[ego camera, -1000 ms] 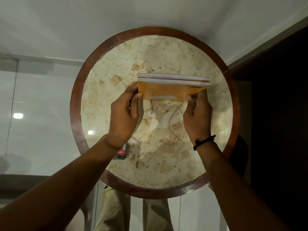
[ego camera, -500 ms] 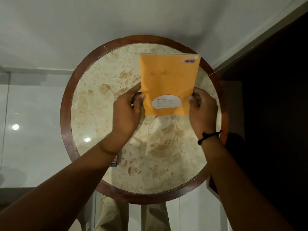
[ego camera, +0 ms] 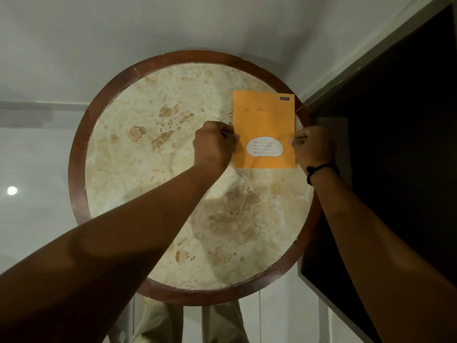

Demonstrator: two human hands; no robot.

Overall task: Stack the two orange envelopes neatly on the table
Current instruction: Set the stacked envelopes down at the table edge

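A round marble table (ego camera: pixel 138 184) bears the orange envelopes (ego camera: pixel 264 120) flat at its far right edge. The left hand (ego camera: pixel 214 142) pinches their left edge, the right hand (ego camera: pixel 312 145) their right edge, fingers closed on them.

Dim, warm light. A lamp's glare spot (ego camera: pixel 12 190) shines on the glossy floor left of the desk (ego camera: pixel 79 169); forearms cast soft shadows; wide-angle bending curves the edges.
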